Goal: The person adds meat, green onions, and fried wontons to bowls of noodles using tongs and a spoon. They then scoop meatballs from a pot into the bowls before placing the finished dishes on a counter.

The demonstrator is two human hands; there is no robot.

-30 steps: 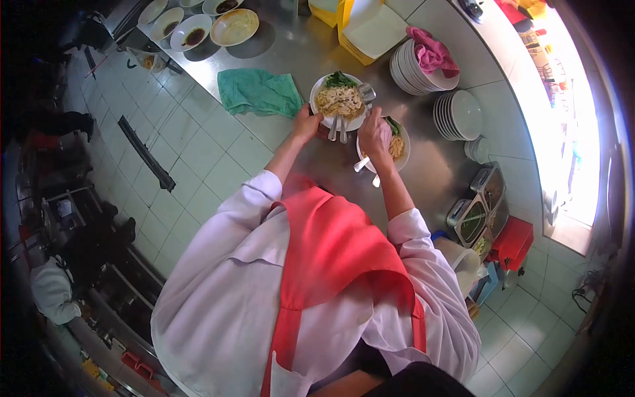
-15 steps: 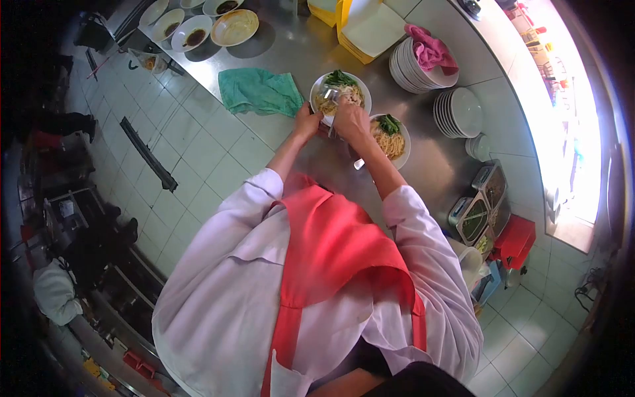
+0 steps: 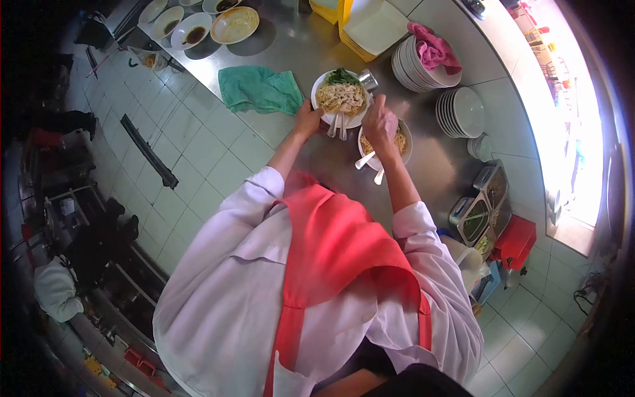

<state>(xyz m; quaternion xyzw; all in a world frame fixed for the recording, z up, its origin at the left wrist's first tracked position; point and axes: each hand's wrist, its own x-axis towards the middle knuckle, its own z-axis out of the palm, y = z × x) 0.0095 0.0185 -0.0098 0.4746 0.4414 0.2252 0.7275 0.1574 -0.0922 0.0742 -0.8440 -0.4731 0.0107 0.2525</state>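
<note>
My left hand (image 3: 308, 120) grips the near-left rim of a white bowl (image 3: 313, 87) of noodles topped with pale shredded meat and leafy greens. Two metal utensil handles (image 3: 337, 126) stick out of its near side. Closed fingers of my right hand (image 3: 380, 126) hold a shiny metal cup-like scoop (image 3: 368, 81) at that bowl's right edge; how its handle runs is partly hidden. Below this hand stands a second noodle bowl (image 3: 408, 147), partly covered by the hand, with two utensil handles (image 3: 364, 160) jutting toward me.
A green cloth (image 3: 259, 90) lies at the counter's left edge. Sauce bowls (image 3: 192, 32) stand far left. Stacked bowls (image 3: 407, 66) with a pink cloth (image 3: 433, 47), stacked plates (image 3: 460, 112) and yellow-and-white trays (image 3: 370, 30) line the wall. Metal food containers (image 3: 474, 218) are on the right.
My right hand has moved right with the metal scoop, from over the first bowl to its right edge. The first bowl's utensil handles now show clearly. My left hand stays at the rim.
</note>
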